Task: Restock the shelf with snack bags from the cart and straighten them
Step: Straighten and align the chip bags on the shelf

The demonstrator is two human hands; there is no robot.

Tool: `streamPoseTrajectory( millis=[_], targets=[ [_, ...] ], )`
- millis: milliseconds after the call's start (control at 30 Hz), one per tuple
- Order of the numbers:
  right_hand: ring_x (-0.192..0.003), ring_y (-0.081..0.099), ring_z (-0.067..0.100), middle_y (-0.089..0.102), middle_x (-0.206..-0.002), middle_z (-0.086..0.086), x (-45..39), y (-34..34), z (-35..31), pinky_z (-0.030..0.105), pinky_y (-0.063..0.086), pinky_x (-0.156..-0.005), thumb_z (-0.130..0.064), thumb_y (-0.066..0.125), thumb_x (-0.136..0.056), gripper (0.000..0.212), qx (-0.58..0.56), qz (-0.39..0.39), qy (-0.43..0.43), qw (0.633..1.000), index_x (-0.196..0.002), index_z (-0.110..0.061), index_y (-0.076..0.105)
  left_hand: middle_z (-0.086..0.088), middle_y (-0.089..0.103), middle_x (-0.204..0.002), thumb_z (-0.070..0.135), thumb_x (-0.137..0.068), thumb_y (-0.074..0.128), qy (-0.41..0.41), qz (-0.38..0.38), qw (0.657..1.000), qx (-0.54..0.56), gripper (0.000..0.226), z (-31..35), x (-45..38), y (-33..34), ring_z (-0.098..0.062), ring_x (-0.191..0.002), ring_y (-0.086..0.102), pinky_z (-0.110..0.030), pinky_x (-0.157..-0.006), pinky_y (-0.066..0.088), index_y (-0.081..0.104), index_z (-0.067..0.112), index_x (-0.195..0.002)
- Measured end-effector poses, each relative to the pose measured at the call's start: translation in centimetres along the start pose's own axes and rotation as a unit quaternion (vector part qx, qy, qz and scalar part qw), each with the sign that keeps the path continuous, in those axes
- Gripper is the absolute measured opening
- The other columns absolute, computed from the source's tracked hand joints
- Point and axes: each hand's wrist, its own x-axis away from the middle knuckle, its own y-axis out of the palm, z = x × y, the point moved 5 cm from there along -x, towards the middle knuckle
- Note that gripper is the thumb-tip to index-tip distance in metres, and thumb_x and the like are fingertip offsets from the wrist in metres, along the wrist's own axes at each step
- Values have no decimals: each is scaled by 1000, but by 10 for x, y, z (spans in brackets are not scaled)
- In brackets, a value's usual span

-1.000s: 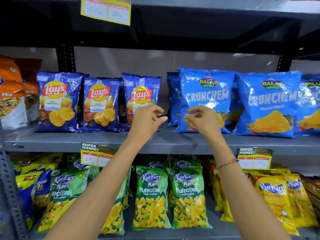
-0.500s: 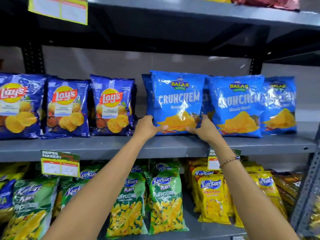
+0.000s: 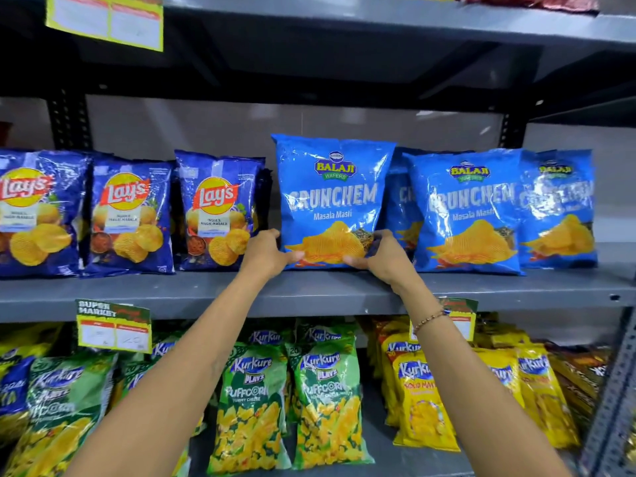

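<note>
Head view: both hands [image 3: 266, 253] [image 3: 383, 256] clasp Crunchem bag [image 3: 332, 187] edges.

Two bare forearms are seen, with no sleeves visible anywhere along them. A thin beaded bracelet [image 3: 429, 319] is worn on the right wrist; its beads appear small and reddish-gold, and finer detail cannot be resolved. No rings, watch or gloves are seen on the left hand [image 3: 265, 254] or the right hand [image 3: 385, 258]. Fingernails are kept short.
</note>
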Motion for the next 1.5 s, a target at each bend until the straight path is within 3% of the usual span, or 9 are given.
streamPoseTrajectory(
  millis=[167, 367, 467, 600, 700, 800, 900, 1067, 1500],
  targets=[
    [-124, 46, 27, 45, -139, 11, 4, -1, -1, 32, 40, -91, -37, 82, -67, 92, -15, 1, -3, 1000, -138, -9, 30, -15, 64, -122, 35, -78, 74, 8, 11, 999, -43, 56, 6, 10, -1, -30, -109, 59, -33, -81, 46, 57, 2, -120],
    [-118, 51, 23, 51, -128, 5, 19, -27, -8, 34, 44, -93, -33, 81, -70, 78, -18, 43, -42, 998, -134, -12, 40, -10, 63, -97, 36, -79, 72, 105, 185, 971, -113, 38, 54, 45, -15, -30, -90, 62, -41, -74, 50, 54, 9, -98],
    [-96, 61, 17, 65, -104, 4, 24, -88, -1, 30, 49, -82, -25, 79, -74, 38, -40, 153, -81, 984, -106, -14, 61, 7, 63, -77, 38, -79, 70, 149, 69, 986, 16, 19, 93, 43, 14, -6, -73, 61, -24, -68, 50, 60, 22, -82],
    [-90, 61, 21, 68, -108, 15, 28, -190, 47, 31, 46, -77, -27, 79, -74, 38, 24, 287, -30, 957, -103, -7, 63, 0, 64, -114, 29, -81, 71, 155, -88, 978, 111, 43, 139, 31, 84, -15, -96, 65, -20, -76, 48, 56, 16, -118],
    [-113, 57, 33, 58, -126, 20, 20, -220, 94, 42, 48, -92, -29, 81, -70, 70, 74, 206, 78, 973, -125, 0, 48, -11, 41, -140, 35, -80, 72, 111, -207, 967, 97, 72, 158, 21, 140, -23, -123, 48, -32, -101, 41, 33, 9, -134],
    [-110, 58, 30, 59, -127, 18, 15, -213, 118, 43, 46, -96, -28, 81, -70, 75, 71, 74, 111, 989, -128, 1, 44, -10, 12, -158, 51, -76, 69, 77, -257, 963, 14, 100, 161, 10, 178, -25, -142, 24, -39, -115, 29, 17, 7, -149],
    [-117, 53, 31, 53, -134, 17, 11, -212, 124, 39, 44, -93, -39, 80, -69, 84, 124, 47, 97, 986, -134, 0, 42, -7, 27, -155, 59, -67, 71, 72, -271, 957, 70, 106, 163, 6, 191, -26, -138, 35, -42, -113, 34, 23, 13, -149],
    [-112, 54, 27, 56, -122, 14, 5, -215, 130, 30, 40, -83, -42, 78, -70, 85, 92, 58, 84, 990, -136, -3, 41, -5, 65, -120, 45, -69, 79, 69, -195, 974, 87, 56, 154, -5, 198, -20, -103, 59, -37, -88, 49, 57, 19, -113],
    [-99, 53, 20, 58, -115, 7, -16, -185, 127, 31, 41, -81, -40, 81, -68, 78, 21, 47, 50, 997, -130, -10, 44, -6, 51, -137, 44, -62, 84, 4, -102, 990, 96, 88, 132, -6, 179, -27, -120, 51, -36, -88, 46, 41, 11, -131]
  ],
)
